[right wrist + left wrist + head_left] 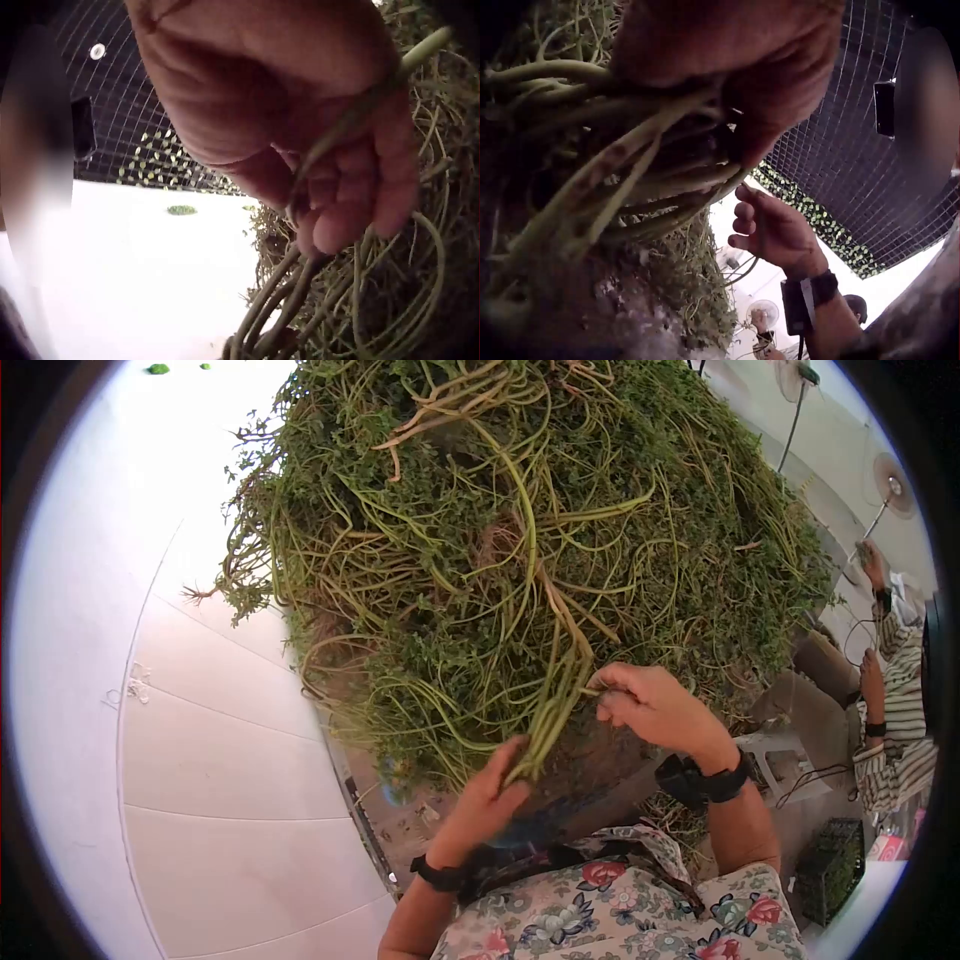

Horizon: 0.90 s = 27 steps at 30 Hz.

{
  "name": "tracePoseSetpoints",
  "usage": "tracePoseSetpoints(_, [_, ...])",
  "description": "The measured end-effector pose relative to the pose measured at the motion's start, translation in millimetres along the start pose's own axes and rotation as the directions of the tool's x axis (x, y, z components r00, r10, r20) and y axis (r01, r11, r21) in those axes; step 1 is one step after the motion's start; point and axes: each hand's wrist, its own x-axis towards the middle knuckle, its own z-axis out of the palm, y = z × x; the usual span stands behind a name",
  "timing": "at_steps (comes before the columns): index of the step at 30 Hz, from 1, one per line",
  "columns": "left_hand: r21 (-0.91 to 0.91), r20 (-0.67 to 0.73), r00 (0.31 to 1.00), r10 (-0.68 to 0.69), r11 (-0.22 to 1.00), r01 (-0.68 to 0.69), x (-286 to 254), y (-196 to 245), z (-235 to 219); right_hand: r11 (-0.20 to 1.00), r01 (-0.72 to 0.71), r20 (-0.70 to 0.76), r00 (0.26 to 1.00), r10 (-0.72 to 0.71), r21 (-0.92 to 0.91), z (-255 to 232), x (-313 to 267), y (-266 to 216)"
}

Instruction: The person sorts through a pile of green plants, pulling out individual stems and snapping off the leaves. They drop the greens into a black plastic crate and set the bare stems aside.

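Observation:
My left hand [482, 800] grips a bundle of long green stems [552, 725] near its lower end, thumb and fingers wrapped round it. In the left wrist view, several thick stems [641, 161] fan out from under that hand. Just right of the bundle, my right hand [655, 705] pinches a thin stem [352, 112] between thumb and curled fingers, as the right wrist view shows. Beyond both hands rises a large tangled heap of leafy greens [690, 490], with pale roots [500, 545] showing among the stems.
White sheeting [230, 780] lies to the left of the heap. On the right, another person in a striped top [900, 690] stands near a fan [893, 485]. A dark crate [832, 870] sits on the floor at lower right.

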Motion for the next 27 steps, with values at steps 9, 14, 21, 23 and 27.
tracePoseSetpoints(9, [0.079,0.088,0.995,-0.049,0.996,0.042,-1.6,-1.9,17.1,0.951,-0.080,-0.057,0.996,0.066,-0.300,7.9,-8.9,7.8])
tracePoseSetpoints(14, [0.049,0.058,0.998,-0.014,0.999,0.011,-1.9,-4.4,17.7,0.994,-0.017,-0.090,0.996,0.007,-0.112,7.7,-15.5,22.1])
tracePoseSetpoints(21, [-0.017,0.121,0.986,-0.117,0.993,0.120,-4.2,1.3,14.8,0.997,-0.058,-0.151,0.986,0.064,0.045,11.1,-16.1,32.8])
tracePoseSetpoints(23, [0.006,0.112,0.989,-0.100,0.995,0.100,-5.5,-1.1,15.2,0.995,-0.075,-0.173,0.981,0.084,0.058,10.3,-14.6,36.1])
tracePoseSetpoints(27, [0.035,0.145,0.976,-0.162,0.987,0.159,-4.3,4.0,13.7,0.994,-0.102,-0.176,0.978,0.108,0.043,10.7,-7.5,53.5])
